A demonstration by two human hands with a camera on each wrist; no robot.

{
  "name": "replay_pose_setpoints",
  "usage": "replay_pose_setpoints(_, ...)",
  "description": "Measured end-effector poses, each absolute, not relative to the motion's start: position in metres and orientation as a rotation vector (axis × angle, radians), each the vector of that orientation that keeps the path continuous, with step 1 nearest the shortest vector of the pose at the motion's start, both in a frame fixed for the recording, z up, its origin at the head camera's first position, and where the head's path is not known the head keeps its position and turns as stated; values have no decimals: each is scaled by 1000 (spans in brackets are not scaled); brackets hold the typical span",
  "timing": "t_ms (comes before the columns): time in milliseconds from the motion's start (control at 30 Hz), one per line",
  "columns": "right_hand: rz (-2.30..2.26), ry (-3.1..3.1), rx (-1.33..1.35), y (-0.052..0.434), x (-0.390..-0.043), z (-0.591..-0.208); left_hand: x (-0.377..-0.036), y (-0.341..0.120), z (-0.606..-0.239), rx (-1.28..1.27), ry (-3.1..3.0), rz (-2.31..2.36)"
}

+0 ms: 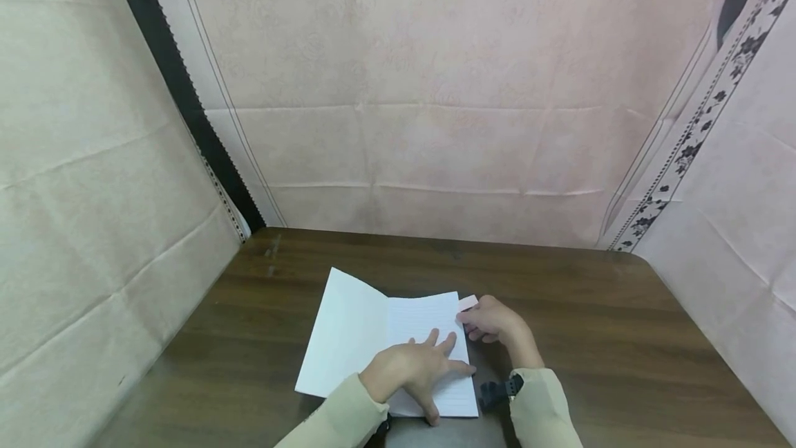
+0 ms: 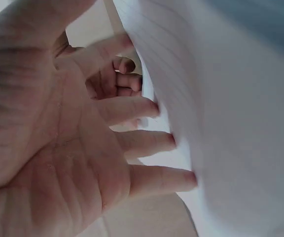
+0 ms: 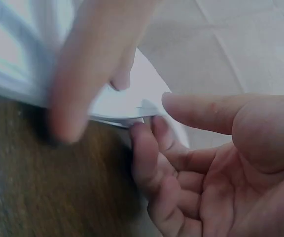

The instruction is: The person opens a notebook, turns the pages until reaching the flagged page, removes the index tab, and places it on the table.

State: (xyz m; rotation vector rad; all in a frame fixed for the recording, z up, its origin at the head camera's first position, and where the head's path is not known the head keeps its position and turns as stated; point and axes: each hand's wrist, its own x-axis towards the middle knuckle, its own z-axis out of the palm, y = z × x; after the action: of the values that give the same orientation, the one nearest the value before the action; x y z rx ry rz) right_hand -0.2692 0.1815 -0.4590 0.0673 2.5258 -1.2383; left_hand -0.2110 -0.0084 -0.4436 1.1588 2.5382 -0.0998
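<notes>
An open notebook [image 1: 348, 337] lies on the table, a blank white side on the left and a lined page [image 1: 419, 316] on the right. My left hand [image 1: 413, 368] rests on the lined page with its fingers spread; in the left wrist view, its straight fingertips touch the paper [image 2: 240, 113]. At the notebook's right edge, my right hand [image 1: 494, 320] pinches the paper edge [image 3: 117, 107] between thumb and curled fingers. A small pale piece [image 1: 468, 303] sticks out past the upper right corner; whether it is a leaf or separate cannot be told.
The brown wooden table [image 1: 249, 344] extends around the notebook on all sides. Pale creased cloth [image 1: 423, 123] hangs behind the table and along both sides. A dark device [image 1: 494, 393] is strapped at my right wrist.
</notes>
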Motion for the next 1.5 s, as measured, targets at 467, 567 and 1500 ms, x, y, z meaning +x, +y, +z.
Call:
replay_pose_setpoints(467, -1260, 2525, 1, 188, -274, -469, -226, -23, -438, 1329, 2385, 98)
replay_pose_setpoints(567, -1274, 2523, -37, 191, -274, -469, -227, -24, -435, 1339, 2370, 125)
replay_pose_setpoints(1500, -1409, 2337, -326, 214, -283, -489, -209, -14, -416, 1417, 2685, 48)
